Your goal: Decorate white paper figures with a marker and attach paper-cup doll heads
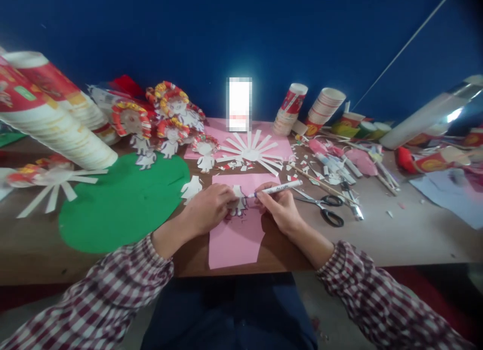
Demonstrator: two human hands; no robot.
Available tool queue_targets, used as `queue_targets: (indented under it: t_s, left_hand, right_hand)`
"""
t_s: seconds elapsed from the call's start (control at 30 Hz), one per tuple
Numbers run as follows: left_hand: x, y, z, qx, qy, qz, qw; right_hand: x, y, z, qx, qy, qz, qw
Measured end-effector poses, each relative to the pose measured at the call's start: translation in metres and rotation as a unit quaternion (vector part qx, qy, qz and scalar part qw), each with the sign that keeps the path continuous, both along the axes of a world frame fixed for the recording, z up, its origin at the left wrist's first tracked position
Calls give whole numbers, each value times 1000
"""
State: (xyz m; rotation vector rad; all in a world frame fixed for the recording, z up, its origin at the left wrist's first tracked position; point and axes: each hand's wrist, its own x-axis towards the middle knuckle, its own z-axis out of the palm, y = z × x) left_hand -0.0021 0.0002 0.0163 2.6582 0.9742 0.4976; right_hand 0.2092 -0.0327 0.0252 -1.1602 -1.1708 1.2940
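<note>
Between the thumb and fingers of my right hand (281,209) is a white acrylic marker (283,187), its tip at the right edge of a small white paper figure (238,205). My left hand (211,206) has its fingers closed at the figure's upper left, holding it against a pink paper sheet (234,247). Dark outline strokes run around the figure. The fingers hide part of its top. Just left of the sheet lies another plain paper cutout (192,189), partly behind my left hand.
Left of the hands lies a green oval sheet (124,209). Behind are a fringed white paper piece (251,151), decorated paper figures (171,139) and stacked paper cups (292,111). Scissors (324,206) and paper scraps (302,166) lie at right. A bright pixelated rectangle (239,104) stands at the back.
</note>
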Motion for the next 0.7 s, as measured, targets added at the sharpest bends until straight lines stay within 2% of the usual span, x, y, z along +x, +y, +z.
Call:
queue_targets:
  t_s: [0.33, 0.7]
  left_hand:
    - [3, -6, -1, 30, 3, 37, 999]
    - [3, -7, -8, 36, -12, 47, 998]
  right_hand:
    - [3, 0, 3, -40, 82, -13, 996]
    - [6, 0, 3, -40, 70, -6, 997]
